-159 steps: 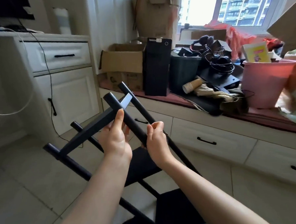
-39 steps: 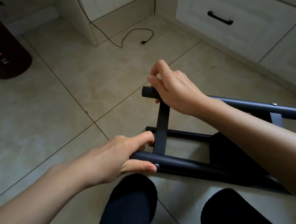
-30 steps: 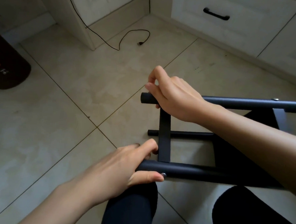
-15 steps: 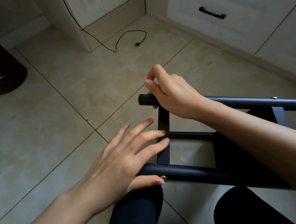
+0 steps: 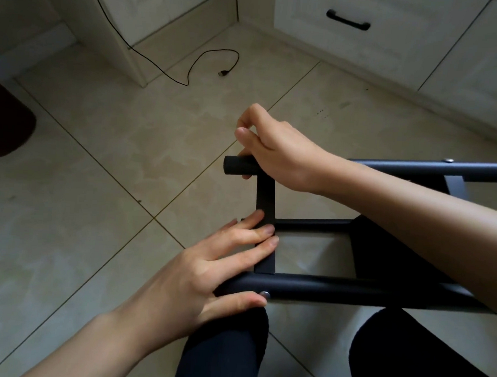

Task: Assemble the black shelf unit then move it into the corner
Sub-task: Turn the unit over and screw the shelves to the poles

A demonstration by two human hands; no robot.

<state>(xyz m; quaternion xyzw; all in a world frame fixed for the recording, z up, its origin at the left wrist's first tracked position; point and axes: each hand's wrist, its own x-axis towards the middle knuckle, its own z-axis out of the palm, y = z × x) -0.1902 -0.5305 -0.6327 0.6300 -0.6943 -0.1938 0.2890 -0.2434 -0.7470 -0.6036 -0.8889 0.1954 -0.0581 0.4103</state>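
Black metal shelf frame (image 5: pixel 351 290) of round tubes and flat crossbars, lying on its side low over the floor, just in front of two knees in dark trousers (image 5: pixel 224 348). Near tube running left to right above the knees, with a small silver screw head (image 5: pixel 264 294) near its left end; far tube (image 5: pixel 415 167) parallel beyond it; flat black crossbar (image 5: pixel 266 206) joining the two.

Left hand (image 5: pixel 205 275) laid over the left end of the near tube, fingers (image 5: pixel 250 237) straight and resting on the lower part of the crossbar, thumb stretched beneath the tube beside the screw head. Right hand (image 5: pixel 275 155) wrapped over the left end of the far tube, its fingers curled round the tube, index finger raised and bent above.

Floor of large glossy beige tiles (image 5: pixel 113 158) with thin pale grout lines running diagonally. White panelled cabinets along the far side, one drawer with a black bar handle (image 5: pixel 348 20). Thin black cable (image 5: pixel 190 67) trailing down from a cabinet front and looping across the tiles to a loose plug. Dark rounded object (image 5: pixel 5 129) at the left edge, too cropped to identify.
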